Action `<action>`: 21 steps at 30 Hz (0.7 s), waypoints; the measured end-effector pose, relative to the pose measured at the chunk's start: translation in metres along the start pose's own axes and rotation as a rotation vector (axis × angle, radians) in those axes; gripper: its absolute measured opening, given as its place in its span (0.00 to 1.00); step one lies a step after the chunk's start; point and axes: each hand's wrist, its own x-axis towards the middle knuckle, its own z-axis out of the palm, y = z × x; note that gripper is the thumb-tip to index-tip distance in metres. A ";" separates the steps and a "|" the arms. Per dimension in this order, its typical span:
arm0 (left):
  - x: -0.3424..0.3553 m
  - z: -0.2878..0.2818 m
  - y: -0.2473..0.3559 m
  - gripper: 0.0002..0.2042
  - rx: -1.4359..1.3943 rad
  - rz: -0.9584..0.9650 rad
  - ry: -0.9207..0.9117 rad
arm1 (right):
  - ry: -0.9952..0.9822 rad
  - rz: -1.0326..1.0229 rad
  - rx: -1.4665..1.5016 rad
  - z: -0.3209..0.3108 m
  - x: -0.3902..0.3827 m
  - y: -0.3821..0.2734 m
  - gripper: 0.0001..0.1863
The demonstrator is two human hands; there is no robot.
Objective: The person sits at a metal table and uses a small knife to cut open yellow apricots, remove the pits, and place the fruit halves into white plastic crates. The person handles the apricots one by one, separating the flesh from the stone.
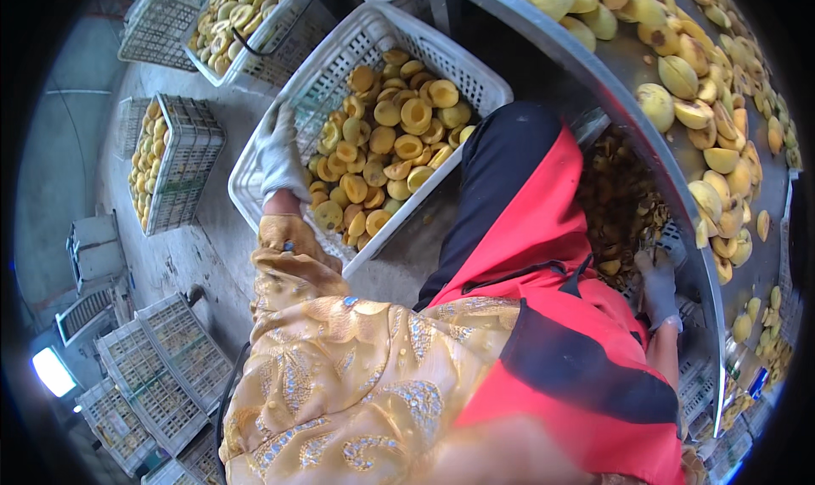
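Note:
My left hand [283, 155], in a pale work glove, grips the left rim of a white plastic crate [475, 63]. Inside the crate lies a heap of halved yellow peaches [382, 141], many with round hollows where the pits were. Down at the right, below the table edge, my gloved right hand [658, 285] has its fingers bent over the rim of another white crate [672, 240]. Dark brown pits or scraps [624, 183] fill that crate. My arm and the table's edge hide part of it.
A metal table [615, 86] with a raised curved edge stands at the right, covered with whole and halved peaches [717, 145]. Other fruit-filled crates [191, 166] stand on the concrete floor [174, 268] at the left. Stacked crates [161, 375] are at the lower left.

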 end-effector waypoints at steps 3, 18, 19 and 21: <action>-0.023 0.080 0.073 0.19 -0.010 0.252 -0.189 | -0.061 -0.040 0.044 -0.007 -0.019 -0.016 0.12; -0.174 0.335 0.175 0.32 0.594 1.036 -0.919 | -0.310 -0.178 0.603 -0.087 -0.090 -0.066 0.11; -0.181 0.344 0.181 0.33 0.790 0.959 -0.997 | -0.303 -0.193 0.633 -0.090 -0.093 -0.061 0.11; -0.189 0.361 0.182 0.34 1.015 0.901 -1.052 | -0.308 -0.194 0.703 -0.095 -0.095 -0.054 0.12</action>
